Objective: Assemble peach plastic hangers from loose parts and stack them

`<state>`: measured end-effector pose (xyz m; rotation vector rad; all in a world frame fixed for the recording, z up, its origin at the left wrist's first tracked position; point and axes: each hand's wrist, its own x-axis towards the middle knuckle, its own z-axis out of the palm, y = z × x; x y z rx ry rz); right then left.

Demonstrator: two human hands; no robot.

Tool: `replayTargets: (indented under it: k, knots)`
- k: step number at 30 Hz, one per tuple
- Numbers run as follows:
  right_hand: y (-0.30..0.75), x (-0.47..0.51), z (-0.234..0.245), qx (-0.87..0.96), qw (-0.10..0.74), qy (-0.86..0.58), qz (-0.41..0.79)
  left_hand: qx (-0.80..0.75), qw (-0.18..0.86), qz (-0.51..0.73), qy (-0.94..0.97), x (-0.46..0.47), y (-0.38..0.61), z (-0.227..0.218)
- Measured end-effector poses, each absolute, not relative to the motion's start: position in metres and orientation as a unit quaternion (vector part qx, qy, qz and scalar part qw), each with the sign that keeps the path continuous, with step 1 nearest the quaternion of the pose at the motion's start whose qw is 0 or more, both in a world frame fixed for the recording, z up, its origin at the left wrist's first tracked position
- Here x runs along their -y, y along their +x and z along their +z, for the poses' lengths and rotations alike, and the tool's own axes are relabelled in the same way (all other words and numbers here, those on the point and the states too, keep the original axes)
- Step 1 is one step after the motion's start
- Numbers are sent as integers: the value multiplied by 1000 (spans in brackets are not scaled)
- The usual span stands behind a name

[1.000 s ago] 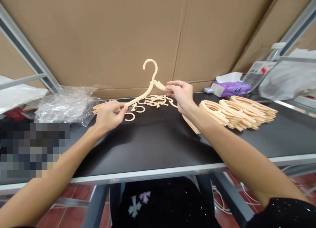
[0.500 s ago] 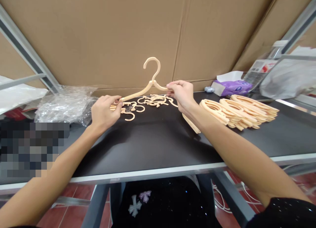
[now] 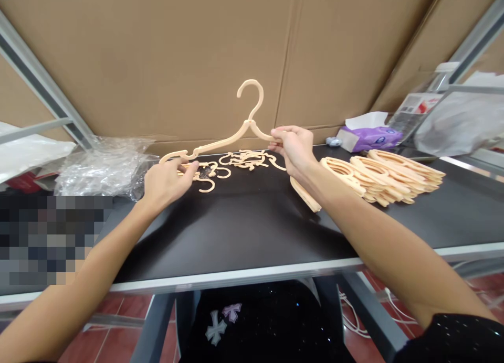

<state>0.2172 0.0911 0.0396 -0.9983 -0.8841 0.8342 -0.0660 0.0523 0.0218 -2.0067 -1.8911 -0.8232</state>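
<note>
A cream-coloured clothes hanger (image 3: 225,141) is held upright above the black table, its hook pointing up. My right hand (image 3: 295,149) pinches its right arm between thumb and fingers. The hanger's left end reaches just above and behind my left hand (image 3: 167,180), whose thumb stands apart from the fingers; part of the fingers is hidden, and it holds nothing that I can see. Beyond my left hand lie loose hanger hooks (image 3: 207,187). A tangle of small cream hanger parts (image 3: 248,158) is behind the held hanger.
Stacked folded cream hangers (image 3: 394,179) lie on the right, and more cream pieces (image 3: 305,195) lie under my right forearm. A purple tissue pack (image 3: 370,138) stands behind them. Crumpled clear plastic (image 3: 106,166) is at the left. A cardboard wall (image 3: 177,53) closes the back.
The hanger has risen slightly and shifted right with my right hand. My left thumb and fingers have parted from its left arm, and the arm's end now shows above that hand.
</note>
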Motion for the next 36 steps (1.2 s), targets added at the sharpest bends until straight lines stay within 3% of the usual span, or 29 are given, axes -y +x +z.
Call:
replayTargets:
  k: [8, 16, 25, 36]
  knots:
    - [213, -88, 35, 422, 668, -476, 386, 586, 58, -389, -708, -51, -67, 22]
    - [200, -74, 32, 512, 584, -494, 391, 505, 39, -217, -835, -32, -41, 9]
    - [205, -76, 33, 561, 544, -520, 345, 512, 70, -248, -819, -41, -57, 14]
    - [209, -69, 32, 709, 328, -561, 273, 453, 96, -242, -853, -43, -61, 16]
